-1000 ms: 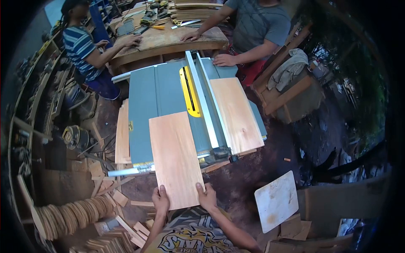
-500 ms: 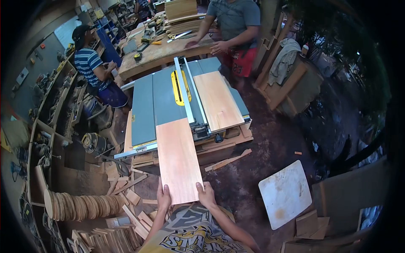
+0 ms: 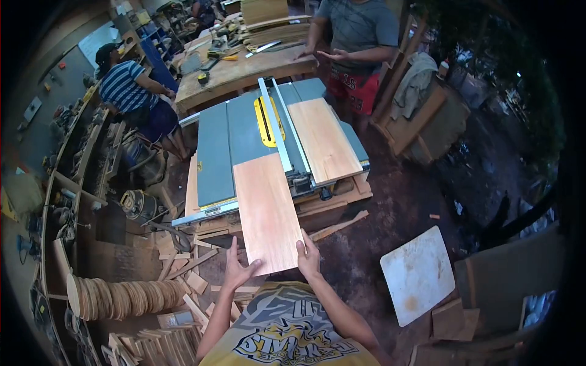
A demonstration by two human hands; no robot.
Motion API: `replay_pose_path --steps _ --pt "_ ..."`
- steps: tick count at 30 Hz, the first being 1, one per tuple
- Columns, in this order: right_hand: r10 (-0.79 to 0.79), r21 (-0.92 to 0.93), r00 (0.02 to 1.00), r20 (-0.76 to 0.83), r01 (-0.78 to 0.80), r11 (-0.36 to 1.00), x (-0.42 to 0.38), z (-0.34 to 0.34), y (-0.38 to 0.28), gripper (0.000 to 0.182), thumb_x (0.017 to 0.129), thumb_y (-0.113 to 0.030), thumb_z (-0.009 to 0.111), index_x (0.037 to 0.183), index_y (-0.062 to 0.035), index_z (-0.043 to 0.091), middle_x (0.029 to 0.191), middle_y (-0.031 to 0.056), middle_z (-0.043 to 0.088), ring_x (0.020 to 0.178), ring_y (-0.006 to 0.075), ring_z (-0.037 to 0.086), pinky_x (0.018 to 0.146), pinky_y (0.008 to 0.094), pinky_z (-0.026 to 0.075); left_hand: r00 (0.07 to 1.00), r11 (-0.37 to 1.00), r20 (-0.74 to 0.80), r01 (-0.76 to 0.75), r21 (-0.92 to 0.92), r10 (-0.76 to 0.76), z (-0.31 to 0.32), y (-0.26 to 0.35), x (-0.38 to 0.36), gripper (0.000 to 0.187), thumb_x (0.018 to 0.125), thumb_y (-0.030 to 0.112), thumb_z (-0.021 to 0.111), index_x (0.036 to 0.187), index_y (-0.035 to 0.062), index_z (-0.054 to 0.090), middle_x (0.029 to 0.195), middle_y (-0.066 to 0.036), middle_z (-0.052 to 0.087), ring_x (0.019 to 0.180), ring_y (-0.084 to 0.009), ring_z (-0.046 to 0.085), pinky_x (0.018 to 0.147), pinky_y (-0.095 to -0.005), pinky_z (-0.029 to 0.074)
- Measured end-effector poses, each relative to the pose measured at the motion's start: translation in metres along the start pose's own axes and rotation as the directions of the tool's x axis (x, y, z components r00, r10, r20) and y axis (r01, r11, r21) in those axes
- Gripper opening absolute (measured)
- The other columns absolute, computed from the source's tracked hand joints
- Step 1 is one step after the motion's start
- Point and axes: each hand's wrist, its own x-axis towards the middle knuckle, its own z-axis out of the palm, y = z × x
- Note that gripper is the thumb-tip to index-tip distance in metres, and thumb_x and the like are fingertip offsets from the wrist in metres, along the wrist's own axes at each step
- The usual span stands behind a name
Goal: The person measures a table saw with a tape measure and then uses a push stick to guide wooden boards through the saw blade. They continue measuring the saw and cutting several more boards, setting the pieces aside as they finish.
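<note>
A rectangular wooden board [image 3: 268, 213] lies with its far end on the table saw [image 3: 215, 152], its far right corner against the metal rip fence [image 3: 273, 122]. Its near end juts out toward me. My left hand [image 3: 238, 268] is at the near left corner, thumb on top and the fingers stretched along the left edge. On the right edge, my right hand [image 3: 309, 257] grips the board with the thumb above; its other fingers are partly hidden. The saw's yellow throat plate [image 3: 266, 137] shows left of the fence.
A second board [image 3: 325, 141] lies right of the fence. Beyond the saw is a workbench [image 3: 244, 76] with tools; one person [image 3: 360, 30] stands there, another [image 3: 131, 91] at left. Wood offcuts [image 3: 189, 262] and round wooden discs [image 3: 122, 296] lie at lower left, a white panel [image 3: 418, 276] at right.
The board has moved forward and a little right in the view, farther onto the saw. My left hand's fingers have spread. The person at left has turned toward the bench.
</note>
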Motion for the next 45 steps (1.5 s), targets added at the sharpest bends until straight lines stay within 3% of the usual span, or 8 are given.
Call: replay_pose_path --steps 6,15,18,24,32,36,41,45 --pt "0.096 -0.025 0.995 -0.030 -0.097 0.995 -0.004 0.006 -0.014 0.045 0.102 -0.021 0.055 0.143 -0.0051 0.050 0.138 0.0183 0.059 0.125 0.0262 0.058 0.104 0.0336 0.045 0.980 0.926 0.163 -0.046 -0.374 0.114 0.023 -0.010 0.000 0.144 0.058 0.021 0.096 0.155 -0.0043 -0.008 0.150 -0.028 0.037 0.136 -0.0329 0.044 0.113 -0.0381 0.037" --pt "0.284 0.001 0.956 0.077 -0.285 0.958 -0.012 -0.034 -0.030 0.044 0.102 -0.027 0.057 0.140 -0.0060 0.052 0.084 0.0041 0.067 0.054 0.0104 0.056 0.042 0.0269 0.043 0.977 0.749 0.182 0.038 -0.662 0.111 0.046 0.012 -0.022 0.140 0.060 0.008 0.093 0.158 0.0043 -0.007 0.159 -0.021 0.023 0.141 -0.0286 0.036 0.114 -0.0364 0.035" --pt "0.312 0.087 0.944 0.108 -0.322 0.943 -0.035 -0.042 -0.020 0.038 0.102 -0.026 0.057 0.130 -0.0004 0.057 0.079 0.0043 0.065 0.052 0.0089 0.054 0.041 0.0245 0.042 0.982 0.689 0.143 0.021 -0.724 0.121 0.047 -0.012 -0.042 0.131 0.065 0.005 0.090 0.160 0.0093 -0.001 0.160 -0.018 0.023 0.142 -0.0283 0.036 0.113 -0.0378 0.037" --pt "0.368 0.231 0.929 0.032 -0.365 0.902 -0.055 -0.058 -0.057 0.030 0.104 -0.026 0.054 0.112 0.0021 0.063 0.074 0.0033 0.063 0.048 0.0071 0.051 0.039 0.0223 0.039 0.978 0.373 0.109 0.169 -0.912 -0.178 0.056 -0.083 -0.005 0.052 0.104 0.030 0.054 0.149 0.0087 0.041 0.117 -0.012 0.067 0.099 -0.0188 0.067 0.083 -0.0334 0.057" --pt "0.372 0.210 0.927 0.040 -0.372 0.904 -0.053 -0.067 -0.080 0.032 0.103 -0.031 0.055 0.104 0.0002 0.061 0.072 0.0031 0.063 0.048 0.0087 0.054 0.038 0.0217 0.040 0.908 0.677 0.187 0.406 -0.614 -0.375 0.158 -0.175 0.186 0.034 0.093 0.020 0.056 0.118 -0.0004 0.067 0.092 -0.006 0.066 0.091 -0.0197 0.061 0.086 -0.0363 0.050" --pt "0.413 0.202 0.910 -0.042 -0.397 0.895 -0.059 -0.054 -0.097 0.034 0.103 -0.034 0.054 0.102 -0.0001 0.060 0.070 0.0029 0.062 0.048 0.0086 0.053 0.038 0.0217 0.040 0.814 0.248 0.368 0.509 -0.824 -0.448 0.206 -0.182 0.224 0.027 0.090 0.019 0.053 0.111 0.0042 0.063 0.108 -0.008 0.064 0.109 -0.0230 0.058 0.098 -0.0427 0.046" --pt "0.433 0.161 0.897 -0.092 -0.416 0.895 -0.067 -0.049 -0.106 0.038 0.102 -0.038 0.055 0.100 -0.0006 0.061 0.068 0.0022 0.061 0.045 0.0087 0.051 0.038 0.0222 0.040 0.721 -0.472 0.476 0.232 -0.850 -0.504 0.226 -0.180 0.233 0.052 0.091 0.045 0.054 0.125 0.0066 0.048 0.130 -0.015 0.049 0.129 -0.0322 0.045 0.108 -0.0509 0.039" --pt "0.415 0.154 0.900 -0.136 -0.394 0.906 -0.069 -0.047 -0.093 0.037 0.103 -0.037 0.054 0.099 -0.0017 0.063 0.065 0.0011 0.059 0.045 0.0081 0.051 0.038 0.0228 0.038 0.677 -0.390 0.343 0.089 -0.916 -0.651 0.162 -0.106 0.230 0.067 0.093 0.059 0.050 0.124 -0.0001 0.050 0.121 -0.019 0.055 0.122 -0.0350 0.051 0.111 -0.0474 0.038"
